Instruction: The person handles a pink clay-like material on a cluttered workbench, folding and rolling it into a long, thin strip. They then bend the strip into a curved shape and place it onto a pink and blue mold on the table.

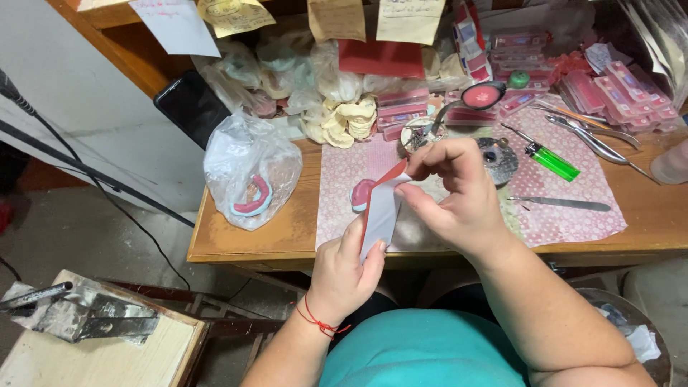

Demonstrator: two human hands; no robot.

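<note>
My left hand (344,269) and my right hand (455,193) hold a strip of sheet (381,208), white on one face and red on the other, above the front edge of the wooden bench (287,229). The left hand grips its lower end, and the right hand pinches its upper end between thumb and fingers. Just behind the strip a pink, rounded wax piece (360,193) lies on the patterned pink paper mat (573,222).
A clear bag with a pink dental arch (251,175) sits at the left. Plaster casts (351,118), boxes of pink teeth cards (609,89), a green lighter (550,159), pliers (591,140), a knife (562,203) and a small dish (498,159) crowd the bench. A metal press (79,315) stands lower left.
</note>
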